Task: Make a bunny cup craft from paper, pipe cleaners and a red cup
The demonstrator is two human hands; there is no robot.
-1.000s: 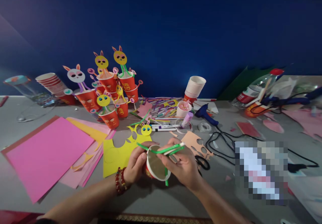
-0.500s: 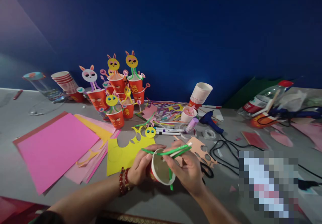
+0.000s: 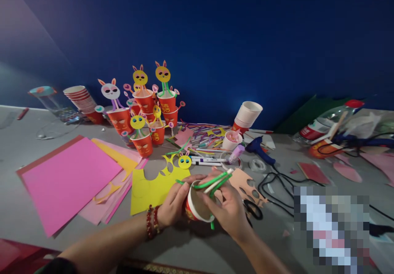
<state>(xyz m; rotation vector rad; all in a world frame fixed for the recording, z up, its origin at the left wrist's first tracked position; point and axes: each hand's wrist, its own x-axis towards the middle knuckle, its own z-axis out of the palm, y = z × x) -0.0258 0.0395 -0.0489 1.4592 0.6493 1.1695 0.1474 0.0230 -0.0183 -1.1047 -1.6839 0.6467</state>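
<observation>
A red paper cup (image 3: 200, 204) is tilted with its open white rim towards me. My left hand (image 3: 172, 202) is wrapped round its left side; a beaded bracelet is on that wrist. My right hand (image 3: 229, 210) pinches green and white pipe cleaners (image 3: 215, 180) over the cup's mouth, its fingers at the right of the rim. Short green ends stick out past the rim at the upper left and at the bottom. Beyond my hands, a yellow rabbit face (image 3: 184, 161) lies by a cut yellow sheet (image 3: 147, 192).
Decorated rabbit cups (image 3: 143, 144) stand at the back left, beside stacked cups (image 3: 83, 103). Pink sheets (image 3: 70, 179) lie left. To the right are a blue glue gun (image 3: 260, 150), black scissors (image 3: 254, 210), cords, tape and a bottle (image 3: 326, 122). Markers (image 3: 206, 161) lie ahead.
The cup has turned slightly in my hands. The bundled pipe cleaner ends have shifted a little left and point more upward. The view has moved slightly.
</observation>
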